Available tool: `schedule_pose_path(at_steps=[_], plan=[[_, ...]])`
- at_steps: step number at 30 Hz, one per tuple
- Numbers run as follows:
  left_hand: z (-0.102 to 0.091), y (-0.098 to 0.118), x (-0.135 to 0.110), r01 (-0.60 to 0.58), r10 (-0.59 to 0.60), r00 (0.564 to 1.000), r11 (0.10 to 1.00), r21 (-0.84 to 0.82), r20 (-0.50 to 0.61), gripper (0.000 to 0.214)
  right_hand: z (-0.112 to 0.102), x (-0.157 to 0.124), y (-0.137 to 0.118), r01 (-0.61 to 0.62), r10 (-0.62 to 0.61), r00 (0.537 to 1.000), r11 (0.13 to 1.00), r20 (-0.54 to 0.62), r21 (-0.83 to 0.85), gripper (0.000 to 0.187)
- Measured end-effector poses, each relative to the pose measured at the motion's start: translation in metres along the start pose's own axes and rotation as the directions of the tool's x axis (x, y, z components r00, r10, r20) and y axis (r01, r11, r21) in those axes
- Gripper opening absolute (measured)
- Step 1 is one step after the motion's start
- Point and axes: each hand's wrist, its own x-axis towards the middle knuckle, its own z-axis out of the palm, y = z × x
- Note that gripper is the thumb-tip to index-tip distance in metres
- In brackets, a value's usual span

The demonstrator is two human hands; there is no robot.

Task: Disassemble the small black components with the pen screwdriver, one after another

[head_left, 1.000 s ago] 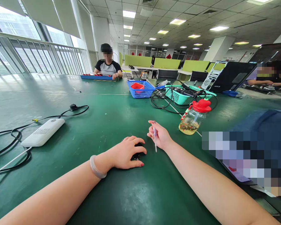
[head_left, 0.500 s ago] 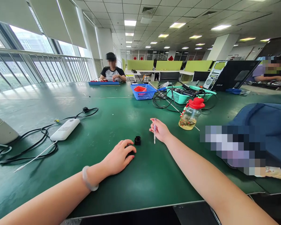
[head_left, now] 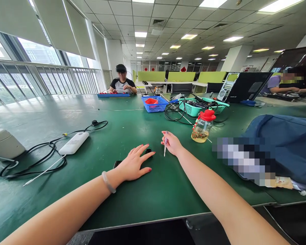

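Head view: small black part (head_left: 148, 150) sits on the green worktop (head_left: 142, 200), mid-width, closer to the near edge than the far one. Left hand (head_left: 134, 164) palm down right by it, fingers spread, gripping nothing I can see; one finger crosses in front of the part, contact can't be confirmed. Right hand (head_left: 171, 143) just to the right, fingers curled in a grip on a slim clear-handled tool (head_left: 165, 148), tip angled down toward the near edge.

Status: tool in hand, part out on the worktop. Tip is apart from the part, so no tool work on it at this instant. Whether the part is whole or in pieces: unreadable, so can't call what's left on it.

Further out: white power bank (head_left: 74, 143) plus cabling toward the left side; red-lidded jug (head_left: 201, 131) right of the right hand; blue basket (head_left: 154, 107) and green basket (head_left: 191, 109) toward the far edge; navy backpack (head_left: 288, 146) by the right side, near edge.

Hidden: lower face of the part, behind the finger. Dark flat piece (head_left: 117, 163) mostly covered by the left hand and wrist, can't identify. Tool tip too small to type. Pixelated patch beside the backpack, unreadable. White device (head_left: 5, 143) cut off at frame left.
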Motion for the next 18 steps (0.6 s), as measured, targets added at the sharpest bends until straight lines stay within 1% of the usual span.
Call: schedule_pose_path(at_steps=[3, 5, 7, 11, 13, 15, 18], plan=[[0.004, 0.005, 0.015, -0.004, 0.003, 0.999, 1.0, 0.014, 0.054, 0.054, -0.001, 0.0, 0.0, 0.001, -0.001, 1.0, 1.0, 0.003, 0.001, 0.035], [0.004, 0.006, 0.015, -0.001, -0.001, 0.998, 0.999, 0.035, 0.062, 0.048, -0.001, 0.001, 0.001, -0.002, 0.002, 1.0, 1.0, 0.009, 0.002, 0.036], [0.001, 0.004, 0.008, 0.008, -0.011, 0.999, 0.998, 0.063, 0.045, 0.045, -0.002, 0.0, 0.0, -0.005, 0.005, 1.0, 1.0, 0.015, 0.004, 0.038], [-0.006, -0.009, -0.019, 0.063, -0.067, 0.997, 0.993, 0.098, 0.045, 0.043, -0.001, -0.001, -0.001, -0.012, 0.012, 1.0, 1.0, 0.021, 0.004, 0.038], [-0.012, -0.017, -0.037, 0.097, -0.103, 0.992, 0.992, 0.083, 0.066, 0.04, -0.001, -0.002, -0.001, -0.016, 0.016, 1.0, 1.0, 0.025, 0.002, 0.038], [-0.018, -0.023, -0.057, 0.109, -0.114, 0.99, 0.992, 0.064, 0.085, 0.037, -0.001, -0.001, -0.001, -0.018, 0.018, 0.999, 1.0, 0.026, 0.001, 0.038], [-0.03, -0.03, -0.088, 0.148, -0.154, 0.984, 0.986, 0.07, 0.092, 0.036, -0.002, 0.0, 0.0, -0.017, 0.017, 1.0, 1.0, 0.023, 0.001, 0.038]])
